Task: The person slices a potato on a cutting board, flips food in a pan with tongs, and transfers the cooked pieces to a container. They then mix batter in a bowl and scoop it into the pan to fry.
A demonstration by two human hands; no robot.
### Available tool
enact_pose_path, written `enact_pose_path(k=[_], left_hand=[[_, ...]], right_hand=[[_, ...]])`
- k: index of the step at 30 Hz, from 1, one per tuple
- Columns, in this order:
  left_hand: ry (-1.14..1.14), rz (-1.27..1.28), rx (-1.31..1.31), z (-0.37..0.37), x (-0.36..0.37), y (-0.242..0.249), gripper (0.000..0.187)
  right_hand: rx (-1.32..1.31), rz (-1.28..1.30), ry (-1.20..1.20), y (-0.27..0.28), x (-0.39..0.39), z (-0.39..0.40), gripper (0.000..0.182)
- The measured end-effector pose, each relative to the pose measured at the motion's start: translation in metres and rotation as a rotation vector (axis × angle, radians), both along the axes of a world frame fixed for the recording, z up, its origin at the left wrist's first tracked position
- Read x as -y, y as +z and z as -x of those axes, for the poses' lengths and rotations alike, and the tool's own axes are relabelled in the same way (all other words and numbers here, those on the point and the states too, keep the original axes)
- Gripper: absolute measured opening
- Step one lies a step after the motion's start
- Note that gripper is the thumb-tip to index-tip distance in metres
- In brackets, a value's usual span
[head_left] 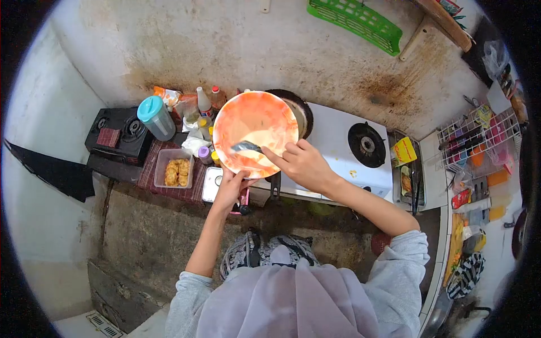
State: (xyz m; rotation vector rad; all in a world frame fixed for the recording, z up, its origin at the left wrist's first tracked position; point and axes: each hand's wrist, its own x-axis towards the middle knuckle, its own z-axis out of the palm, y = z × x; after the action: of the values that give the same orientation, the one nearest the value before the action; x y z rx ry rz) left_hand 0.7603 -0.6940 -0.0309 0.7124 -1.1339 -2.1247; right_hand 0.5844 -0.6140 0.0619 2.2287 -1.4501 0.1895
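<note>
My left hand [230,190] grips the near rim of an orange-and-white bowl [224,115], which is tipped so its inside faces me. A pale, creamy liquid lies in the lower part of the bowl. In my right hand [304,166] is a spoon [245,146], its head inside the bowl against that liquid. Partly hidden behind the bowl, a dark frying pan [307,115] sits on the white stove [332,135], with its handle [275,185] pointing towards me.
Fried pieces fill a clear plastic box [159,172] on the left. Near it stand a turquoise-lidded pitcher [163,125], several bottles and jars, and a black stove [107,135]. To the right are a bare burner [367,145], a tray with tongs [418,186] and a wire rack [459,135].
</note>
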Motion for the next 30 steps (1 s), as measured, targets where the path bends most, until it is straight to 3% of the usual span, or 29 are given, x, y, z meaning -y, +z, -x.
enact_pose_path(k=[2,7,12,14,17,20,23,24,26,30], left_hand=[[0.012,0.029,0.023,-0.002,0.0,-0.001,0.057],[0.022,0.089,0.028,0.004,-0.004,-0.003,0.059],[0.179,0.126,0.009,-0.003,0.003,-0.001,0.058],[0.186,0.144,-0.005,0.0,-0.001,0.001,0.058],[0.065,0.179,0.017,0.005,-0.008,0.005,0.057],[-0.038,0.17,-0.018,0.003,-0.006,0.009,0.065],[0.069,0.204,-0.013,0.0,-0.003,0.003,0.058],[0.07,0.205,-0.012,-0.001,-0.003,0.003,0.058],[0.075,0.245,0.036,-0.001,-0.005,0.002,0.059],[0.087,0.29,-0.016,0.006,-0.011,0.013,0.06]], right_hand=[[0.015,-0.077,0.045,0.001,0.002,0.012,0.047],[-0.059,0.053,-0.067,-0.003,0.008,0.012,0.048],[-0.067,-0.16,-0.049,-0.003,-0.007,0.025,0.045],[-0.057,-0.11,-0.102,0.002,0.002,0.03,0.046],[0.011,0.205,-0.145,0.002,0.021,0.038,0.051],[-0.003,0.151,-0.001,-0.011,0.014,0.034,0.052],[-0.056,-0.053,-0.003,0.001,-0.005,0.034,0.047],[-0.055,-0.052,-0.001,0.007,-0.005,0.033,0.047],[-0.077,0.007,-0.234,0.018,-0.003,0.035,0.047],[-0.089,0.063,-0.21,-0.004,-0.003,0.04,0.05]])
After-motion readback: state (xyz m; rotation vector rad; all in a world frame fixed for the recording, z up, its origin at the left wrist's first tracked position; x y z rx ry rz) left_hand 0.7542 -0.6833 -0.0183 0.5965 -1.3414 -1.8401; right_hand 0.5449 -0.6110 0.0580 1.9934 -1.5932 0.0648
